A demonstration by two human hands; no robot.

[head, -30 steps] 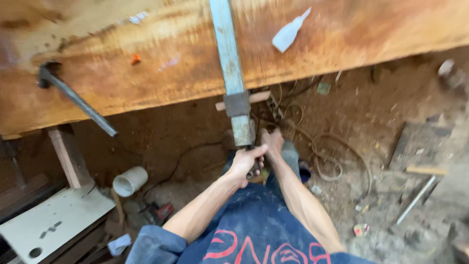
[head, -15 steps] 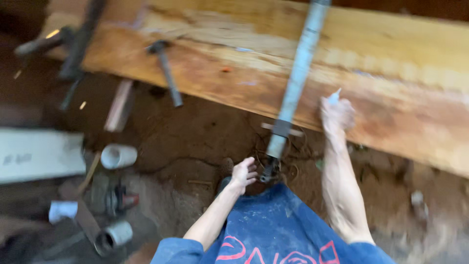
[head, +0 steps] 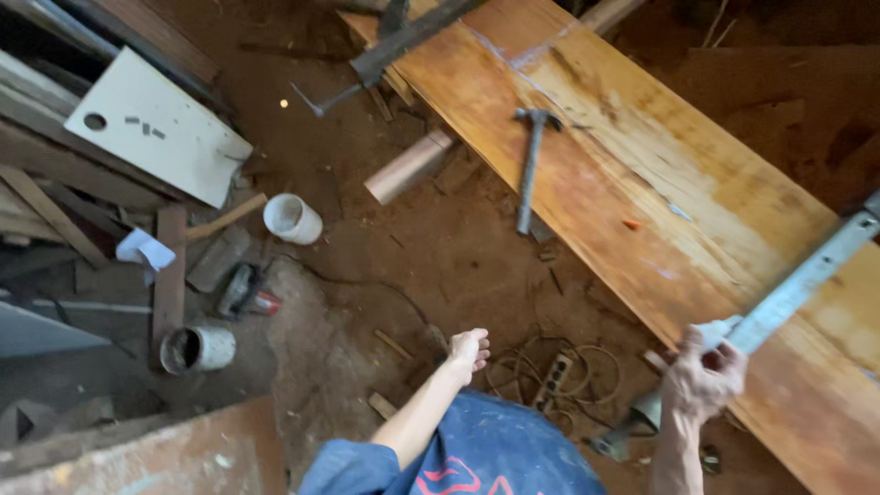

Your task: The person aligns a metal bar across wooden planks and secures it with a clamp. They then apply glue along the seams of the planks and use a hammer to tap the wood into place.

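Right hand (head: 701, 380) shifted along metal ruler (head: 807, 280) (grey), plank (head: 642, 183)

Left hand (head: 468, 349) hangs loosely curled; right hand (head: 702, 380) is raised, fingers clenched.

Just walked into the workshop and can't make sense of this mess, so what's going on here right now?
A person looks down over a long wooden plank lying across a dirt floor. Their right hand grips a long metal straightedge that lies across the plank's near edge, along with something small and white. Their left hand hangs free above the floor, holding nothing. A hammer rests on the plank, and a white cup and scrap wood lie about.
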